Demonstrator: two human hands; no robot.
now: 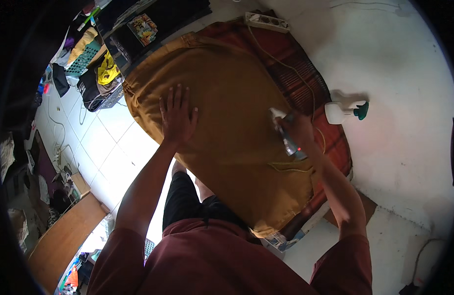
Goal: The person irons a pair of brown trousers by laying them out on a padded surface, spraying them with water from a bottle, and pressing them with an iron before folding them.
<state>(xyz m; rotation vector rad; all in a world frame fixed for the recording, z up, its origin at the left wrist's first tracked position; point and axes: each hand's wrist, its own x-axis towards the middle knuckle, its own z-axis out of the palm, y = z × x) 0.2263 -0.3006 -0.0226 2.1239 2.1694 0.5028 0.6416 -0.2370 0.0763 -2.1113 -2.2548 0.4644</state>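
A large brown cloth, seemingly a garment (227, 107), is spread over a red checked blanket (241, 40) on a raised surface before me. My left hand (178, 120) lies flat on the cloth's left part, fingers apart, holding nothing. Towards the cloth's right side, my right hand (300, 129) grips a clothes iron (287, 140) by its handle. The iron is blurred, with a small red light showing, and it appears to rest on the cloth. Part of its body is hidden by my hand. A yellowish cord (273, 57) runs over the blanket near it.
A white spray bottle with a green trigger head (336, 112) lies or stands right of the blanket. Beyond the far edge is a white power strip (267, 22). Filled laundry baskets (110, 97) stand on the tiled floor (101, 136) at left. A wooden panel (68, 239) curves at lower left.
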